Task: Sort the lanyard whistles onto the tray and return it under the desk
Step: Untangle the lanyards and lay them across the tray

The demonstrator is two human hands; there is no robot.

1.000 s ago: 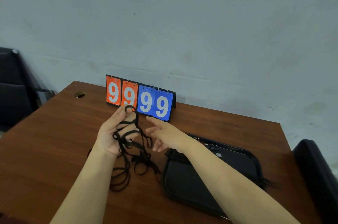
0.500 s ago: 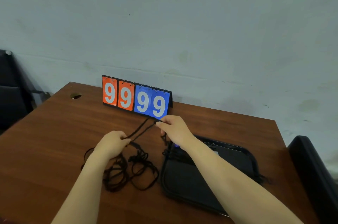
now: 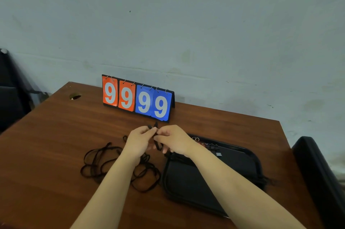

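Right at the middle, the lanyard cords [image 3: 99, 167] lie in a loose black tangle on the tabletop [image 3: 52, 135], just left of the tray [image 3: 186, 180]. Their loops sprawl mostly side to side, and one strand rises from the pile to the two hands. The left hand [image 3: 139, 141] and right hand [image 3: 176, 141] meet fingertip to fingertip above the wood. Each grip is narrow, pinching that strand between thumb and fingers, and a short stub of cord pokes up between them toward the far edge. Where the strand runs under the palms is hidden. The black tray lies flat, and the right forearm crosses over it and covers part of it. By its far rim sit small metal rings [image 3: 195, 138] and a few dark bits too small to make out. Behind the hands a flip scoreboard [image 3: 138, 98] stands upright, reading 9 9 on orange cards and 9 9 on blue. A dark chair [image 3: 321, 176] at the right is cut off by the frame edge.
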